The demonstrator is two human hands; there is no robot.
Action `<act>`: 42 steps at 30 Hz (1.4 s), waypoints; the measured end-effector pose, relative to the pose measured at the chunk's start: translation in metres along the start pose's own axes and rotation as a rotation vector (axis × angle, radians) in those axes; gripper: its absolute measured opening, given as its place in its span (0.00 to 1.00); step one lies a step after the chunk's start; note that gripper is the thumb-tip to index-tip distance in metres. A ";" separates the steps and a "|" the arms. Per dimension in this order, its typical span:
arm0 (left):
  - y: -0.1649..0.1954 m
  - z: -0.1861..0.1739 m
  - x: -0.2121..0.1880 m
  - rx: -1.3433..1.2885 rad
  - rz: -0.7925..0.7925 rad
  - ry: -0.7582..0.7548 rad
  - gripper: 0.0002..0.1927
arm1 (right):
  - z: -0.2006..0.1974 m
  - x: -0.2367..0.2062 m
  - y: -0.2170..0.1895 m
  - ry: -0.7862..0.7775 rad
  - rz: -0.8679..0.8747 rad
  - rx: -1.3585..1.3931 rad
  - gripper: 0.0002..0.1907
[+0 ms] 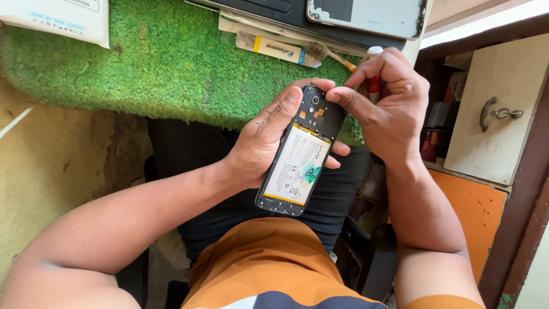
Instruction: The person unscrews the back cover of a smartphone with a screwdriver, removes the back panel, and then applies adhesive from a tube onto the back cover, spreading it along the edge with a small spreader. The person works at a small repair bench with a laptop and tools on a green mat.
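My left hand (264, 139) cradles an opened phone (300, 154) with its back cover off, showing a white battery and a black circuit section at the top. My right hand (384, 98) holds a red-and-white screwdriver (374, 74) in its curled fingers while its thumb and forefinger pinch at the phone's top right corner. The phone is held above my lap, just in front of the green mat's edge.
A green fuzzy mat (160, 63) covers the bench ahead. On its far side lie a removed phone back cover (366, 16), a dark device (269, 8), a small brush (329, 54) and a white packet (57, 20). A white cabinet door (497, 109) with a handle stands right.
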State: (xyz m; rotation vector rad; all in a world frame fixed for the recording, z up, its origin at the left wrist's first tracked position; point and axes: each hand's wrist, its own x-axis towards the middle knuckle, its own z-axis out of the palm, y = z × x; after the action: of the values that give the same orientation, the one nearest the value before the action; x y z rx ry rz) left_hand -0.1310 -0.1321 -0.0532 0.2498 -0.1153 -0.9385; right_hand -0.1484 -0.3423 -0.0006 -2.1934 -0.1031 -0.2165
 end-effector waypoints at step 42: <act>0.012 -0.008 -0.006 0.058 -0.037 0.036 0.24 | 0.016 -0.017 -0.001 0.155 -0.282 0.238 0.31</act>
State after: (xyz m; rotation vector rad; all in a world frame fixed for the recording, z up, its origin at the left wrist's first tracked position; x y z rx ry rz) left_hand -0.1238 -0.1191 -0.0577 0.3234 -0.1048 -0.9677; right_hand -0.1636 -0.3291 -0.0127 -1.9127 -0.3353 -0.5055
